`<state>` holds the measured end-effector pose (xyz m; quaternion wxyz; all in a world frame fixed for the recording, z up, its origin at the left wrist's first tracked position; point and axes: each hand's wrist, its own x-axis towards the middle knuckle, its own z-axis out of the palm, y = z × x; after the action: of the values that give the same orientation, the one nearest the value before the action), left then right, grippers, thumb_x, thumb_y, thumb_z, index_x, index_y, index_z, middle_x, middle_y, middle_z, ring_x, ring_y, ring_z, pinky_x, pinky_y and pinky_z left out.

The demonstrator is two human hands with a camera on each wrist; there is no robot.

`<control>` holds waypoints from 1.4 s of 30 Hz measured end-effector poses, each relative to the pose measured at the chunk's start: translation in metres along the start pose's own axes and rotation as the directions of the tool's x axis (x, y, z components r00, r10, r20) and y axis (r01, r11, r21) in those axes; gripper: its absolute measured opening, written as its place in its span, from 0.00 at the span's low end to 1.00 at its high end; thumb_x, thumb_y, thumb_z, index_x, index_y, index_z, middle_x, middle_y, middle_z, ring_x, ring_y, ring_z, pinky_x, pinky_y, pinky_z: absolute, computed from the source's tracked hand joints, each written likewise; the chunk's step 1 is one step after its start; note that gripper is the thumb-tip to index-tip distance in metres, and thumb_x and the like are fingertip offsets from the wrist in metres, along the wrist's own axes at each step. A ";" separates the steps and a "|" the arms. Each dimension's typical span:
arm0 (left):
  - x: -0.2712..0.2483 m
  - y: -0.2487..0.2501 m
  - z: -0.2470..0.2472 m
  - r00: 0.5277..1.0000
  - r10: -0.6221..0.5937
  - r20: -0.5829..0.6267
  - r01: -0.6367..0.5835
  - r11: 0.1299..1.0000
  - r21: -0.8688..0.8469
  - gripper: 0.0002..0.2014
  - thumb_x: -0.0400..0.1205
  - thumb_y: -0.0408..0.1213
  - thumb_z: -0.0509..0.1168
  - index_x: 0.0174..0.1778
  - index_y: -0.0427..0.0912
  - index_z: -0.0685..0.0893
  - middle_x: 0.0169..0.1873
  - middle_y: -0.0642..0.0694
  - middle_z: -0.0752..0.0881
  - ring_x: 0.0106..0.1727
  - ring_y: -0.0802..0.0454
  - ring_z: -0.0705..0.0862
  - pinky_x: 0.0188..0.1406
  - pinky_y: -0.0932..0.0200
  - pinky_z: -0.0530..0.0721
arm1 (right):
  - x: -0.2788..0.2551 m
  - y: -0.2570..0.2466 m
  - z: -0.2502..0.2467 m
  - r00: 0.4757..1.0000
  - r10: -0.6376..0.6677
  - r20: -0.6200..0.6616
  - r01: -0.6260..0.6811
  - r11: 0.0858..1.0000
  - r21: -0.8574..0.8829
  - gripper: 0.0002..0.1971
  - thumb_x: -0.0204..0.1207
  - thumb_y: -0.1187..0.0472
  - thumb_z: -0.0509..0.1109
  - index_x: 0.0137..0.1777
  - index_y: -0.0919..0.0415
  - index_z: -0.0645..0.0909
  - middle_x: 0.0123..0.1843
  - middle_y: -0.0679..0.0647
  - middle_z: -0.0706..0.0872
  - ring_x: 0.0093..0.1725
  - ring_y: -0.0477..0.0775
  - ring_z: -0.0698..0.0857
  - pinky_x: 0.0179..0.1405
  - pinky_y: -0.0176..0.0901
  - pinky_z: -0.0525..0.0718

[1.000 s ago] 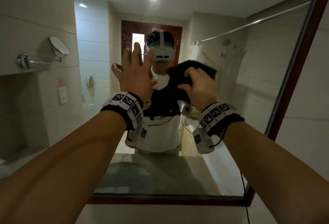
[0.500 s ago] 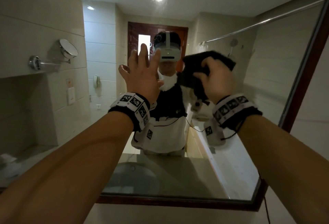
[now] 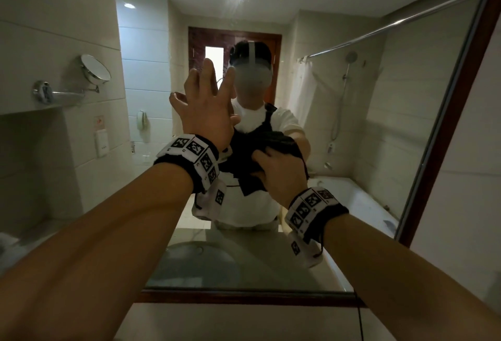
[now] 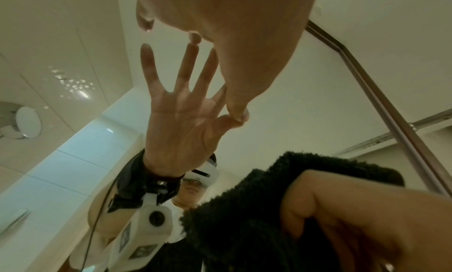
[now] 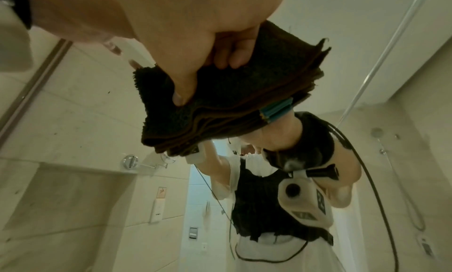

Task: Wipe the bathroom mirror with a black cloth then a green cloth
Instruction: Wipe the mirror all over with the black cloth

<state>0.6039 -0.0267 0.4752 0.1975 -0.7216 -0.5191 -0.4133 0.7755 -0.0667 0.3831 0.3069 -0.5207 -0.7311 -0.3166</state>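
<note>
Smears are my worry: my left hand (image 3: 207, 113) lies spread, fingertips on the mirror (image 3: 366, 134) (prints!), while my right hand (image 3: 279, 172) grips the folded black cloth (image 3: 260, 151) at centre-right.

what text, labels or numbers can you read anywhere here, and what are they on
No readable words or numbers in any view.
Wrist bands: black-and-white square marker patterns, no letters legible.
Small orange wall sign: a pictogram figure only, any text too small to read.
White wall panel below it: markings too blurred to read.
Black cloth: a teal tag at its edge, nothing legible on it.
</note>
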 end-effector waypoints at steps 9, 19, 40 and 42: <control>-0.001 0.002 -0.003 0.999 -0.009 0.032 0.009 1.000 -0.001 0.48 0.77 0.48 0.74 0.87 0.60 0.49 0.87 0.42 0.43 0.86 0.35 0.45 0.76 0.19 0.54 | 0.032 0.043 -0.036 0.931 0.169 -0.322 -0.174 0.985 0.015 0.12 0.73 0.51 0.75 0.47 0.58 0.81 0.42 0.52 0.83 0.39 0.51 0.81 0.34 0.38 0.71; 0.000 0.001 0.000 1.000 -0.014 0.021 0.013 1.000 0.016 0.49 0.77 0.48 0.75 0.86 0.60 0.48 0.87 0.41 0.43 0.86 0.34 0.46 0.75 0.20 0.56 | -0.008 0.016 -0.002 1.000 0.004 -0.028 -0.004 1.000 0.003 0.09 0.75 0.56 0.75 0.52 0.57 0.84 0.46 0.55 0.88 0.42 0.60 0.87 0.39 0.48 0.85; 0.000 0.004 0.005 1.000 -0.019 0.000 0.019 0.999 0.051 0.48 0.77 0.50 0.73 0.86 0.59 0.48 0.87 0.42 0.44 0.86 0.32 0.48 0.74 0.20 0.59 | -0.017 0.058 -0.027 0.949 0.284 -0.133 -0.273 0.957 0.096 0.11 0.73 0.53 0.76 0.48 0.58 0.80 0.43 0.55 0.85 0.40 0.56 0.84 0.36 0.40 0.71; 0.000 0.005 0.005 1.000 -0.027 0.002 0.027 0.998 0.055 0.48 0.76 0.50 0.73 0.86 0.59 0.49 0.87 0.42 0.44 0.86 0.32 0.49 0.74 0.20 0.59 | -0.037 0.050 -0.012 0.967 0.239 -0.088 -0.231 0.969 0.093 0.11 0.73 0.55 0.77 0.47 0.59 0.81 0.42 0.56 0.85 0.37 0.58 0.84 0.33 0.40 0.71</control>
<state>0.6106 -0.0254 0.4732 0.2111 -0.7094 -0.5402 -0.4003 0.8349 -0.0846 0.3686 0.3992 -0.5743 -0.6605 -0.2731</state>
